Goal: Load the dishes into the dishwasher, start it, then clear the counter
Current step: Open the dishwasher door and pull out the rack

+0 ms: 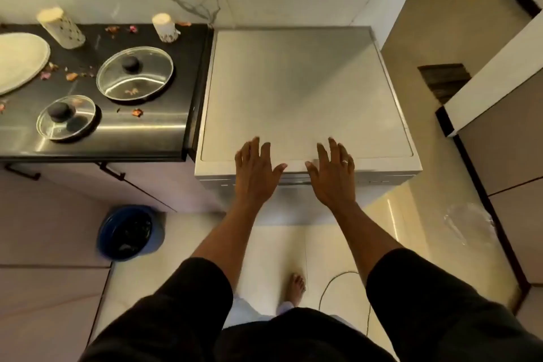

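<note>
So both hands are out over the front edge of the dishwasher (293, 91), left hand (255, 169) and right hand (333, 170) side by side, fingers spread straight and gripping nothing. Can't tell if the palms actually touch the lid. The dishwasher stands right beside the dark counter (147, 132), on its right end. The dishes are all on that counter: a big glass lid (135, 73), a small glass lid (67, 117) nearer the front, a white plate (17, 62) at the far left, a tall tumbler (61, 27) and a short tumbler (165, 27) by the wall, petal scraps (137, 112) scattered around. A blue bin (129, 232) sits on the floor below.
</note>
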